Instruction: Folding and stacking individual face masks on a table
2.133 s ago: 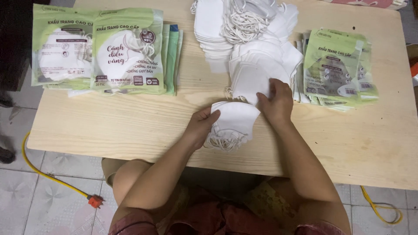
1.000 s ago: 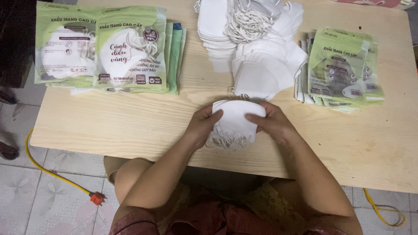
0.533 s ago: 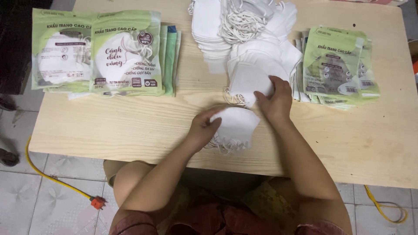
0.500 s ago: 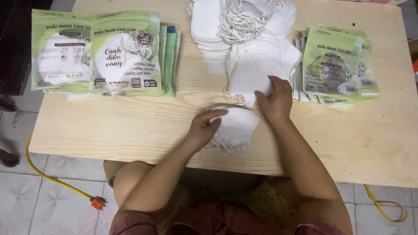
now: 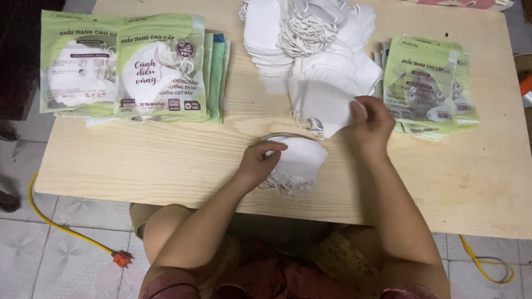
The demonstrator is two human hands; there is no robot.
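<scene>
**White masks stacked near the table's front edge**

The small stack of masks lies on the pale wooden table, just in from its near edge — folded white fabric pieces with curved outlines, their thin elastic loops spilling out in a tangle toward the person. The left hand rests on the stack's left side, fingers curled loosely over it, grip neither flat open nor clamped. The right hand is up at the loose pile of masks, fingertips pinched on the edge of the topmost one.

That pile spreads toward the far edge, soft and matte, with a knot of white ear cords on top. To its right, just beside the right hand, lies a stack of flat green pouches — glossy film with clear windows. At the left end, two rows of filled green packs overlap, well apart from both hands.

Bare wood lies open left of the small stack and along the right end of the table. Below, tiled floor and a yellow cable.
</scene>
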